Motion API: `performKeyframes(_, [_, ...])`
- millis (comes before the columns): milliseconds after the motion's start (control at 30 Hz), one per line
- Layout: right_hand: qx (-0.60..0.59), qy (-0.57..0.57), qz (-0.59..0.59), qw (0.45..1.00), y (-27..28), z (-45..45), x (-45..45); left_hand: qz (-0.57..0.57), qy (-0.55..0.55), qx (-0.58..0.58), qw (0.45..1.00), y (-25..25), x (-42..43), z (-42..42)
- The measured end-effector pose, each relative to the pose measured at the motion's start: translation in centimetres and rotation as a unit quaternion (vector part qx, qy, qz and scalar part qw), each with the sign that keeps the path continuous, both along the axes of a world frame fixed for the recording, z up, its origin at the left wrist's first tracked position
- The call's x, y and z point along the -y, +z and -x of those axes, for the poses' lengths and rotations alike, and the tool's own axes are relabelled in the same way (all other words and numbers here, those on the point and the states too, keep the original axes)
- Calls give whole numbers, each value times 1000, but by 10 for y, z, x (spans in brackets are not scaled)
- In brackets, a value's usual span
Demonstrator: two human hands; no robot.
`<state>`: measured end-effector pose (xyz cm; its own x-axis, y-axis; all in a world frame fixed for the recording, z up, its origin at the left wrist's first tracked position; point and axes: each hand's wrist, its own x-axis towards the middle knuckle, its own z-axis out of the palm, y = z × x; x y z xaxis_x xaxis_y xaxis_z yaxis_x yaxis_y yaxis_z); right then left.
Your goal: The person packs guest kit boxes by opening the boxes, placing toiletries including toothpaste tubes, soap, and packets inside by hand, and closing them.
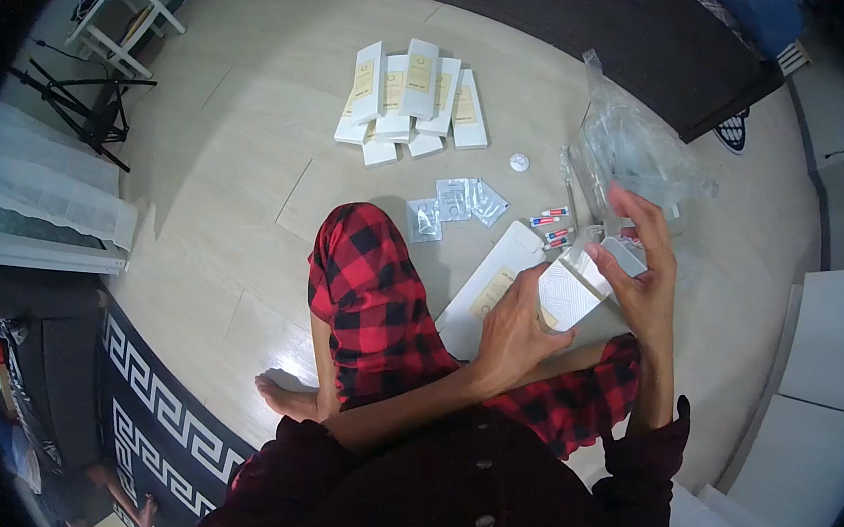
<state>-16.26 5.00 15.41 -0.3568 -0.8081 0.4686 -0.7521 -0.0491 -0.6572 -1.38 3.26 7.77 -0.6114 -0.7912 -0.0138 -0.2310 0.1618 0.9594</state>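
Note:
My left hand (521, 334) grips a small white box (567, 298) with a fine line pattern on its face, held above my crossed legs. At the box's upper end, my right hand (646, 261) has its thumb against or very near the edge. Its index finger is raised apart from the thumb and slightly blurred. A long white carton (493, 282) with a gold label lies on the floor, partly hidden by my left hand. Several small tubes (553, 215) with red and blue markings lie just beyond the box.
Several white gold-labelled cartons (420, 85) are piled ahead. Silver sachets (456, 198) and a round white disc (519, 162) lie nearer. A clear plastic bag (643, 147) sits at right. Another person's hand (147, 515) shows at lower left, by the patterned rug (170, 392).

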Motion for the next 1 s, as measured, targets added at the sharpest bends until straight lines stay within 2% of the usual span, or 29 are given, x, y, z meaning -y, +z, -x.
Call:
performKeyframes(67, [100, 42, -63, 992, -14, 7, -6, -7, -8, 7, 1000, -4, -4, 1])
performKeyframes(100, [102, 40, -63, 992, -20, 9, -8, -28, -5, 0, 1000, -7, -6, 2])
performKeyframes(167, [-30, 73, -86, 993, -35, 12, -12, -52, -3, -4, 999, -15, -11, 5])
performKeyframes(200, [-28, 72, -88, 993, -44, 12, -14, -77, 3, -1, 997, -22, -14, 6])
performKeyframes(267, [147, 96, -186, 967, -66, 9, -21, -105, 6, 5, 994, -34, -22, 5])
performKeyframes(333, [163, 104, -220, 956, -82, 3, -28, -191, 22, 18, 981, -44, -29, 4])
performKeyframes(367, [178, 115, -252, 944, -89, -1, -33, -194, 20, 22, 981, -49, -34, 1])
performKeyframes(433, [224, 104, -299, 922, -108, -6, -44, -243, 29, 94, 965, -58, -41, -3])
performKeyframes(500, [150, 147, -228, 951, -128, -10, -54, -242, 34, 55, 968, -67, -47, -6])
performKeyframes(533, [231, 125, -261, 929, -128, -13, -59, -240, 41, 13, 970, -72, -50, -8])
performKeyframes(567, [235, 124, -263, 927, -130, -12, -62, -242, 41, 17, 969, -78, -50, -9])
performKeyframes(633, [270, 111, -249, 923, -132, -7, -68, -84, 0, -65, 994, -85, -46, -10])
performKeyframes(667, [272, 107, -249, 923, -134, -12, -71, -86, -4, -64, 994, -89, -43, -11])
performKeyframes(733, [342, -61, -78, 935, -132, -34, -73, -170, -25, -121, 978, -92, -38, -13])
performKeyframes(767, [342, -62, -79, 934, -134, -42, -75, -172, -25, -120, 977, -92, -39, -13])
performKeyframes(833, [484, -126, -24, 866, -147, -55, -79, -248, 4, -159, 955, -90, -38, -14])
performKeyframes(867, [458, -105, -17, 882, -158, -55, -82, -250, 4, -157, 956, -89, -36, -16])
performKeyframes(933, [472, -119, -16, 873, -158, -59, -79, -194, -30, -29, 980, -79, -27, -18])
performKeyframes(1000, [482, -132, -13, 866, -160, -59, -80, -154, -21, -59, 986, -86, -21, -16])
